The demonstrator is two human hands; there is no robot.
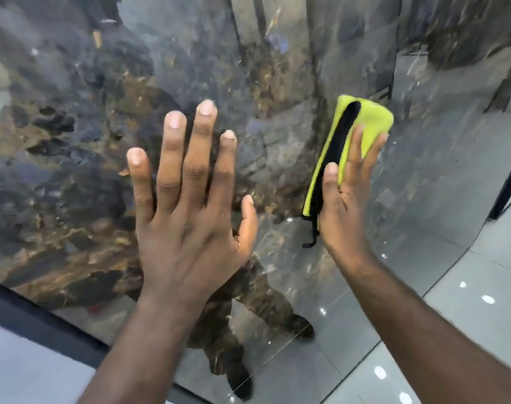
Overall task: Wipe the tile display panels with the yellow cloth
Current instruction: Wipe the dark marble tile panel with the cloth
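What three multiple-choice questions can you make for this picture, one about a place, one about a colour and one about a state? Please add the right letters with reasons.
1. Where is the cloth? A on the floor; B under the right hand, against the tile panel; C hanging on a hook.
2. Which colour shows in the cloth's fold beside yellow? A black; B red; C white.
3. How is the left hand? A in a fist; B gripping the cloth; C flat on the panel, fingers spread.
Answers: 1 B, the right hand's fingers press it to the panel. 2 A, a black strip runs along the fold. 3 C, its straight fingers lie apart on the panel.
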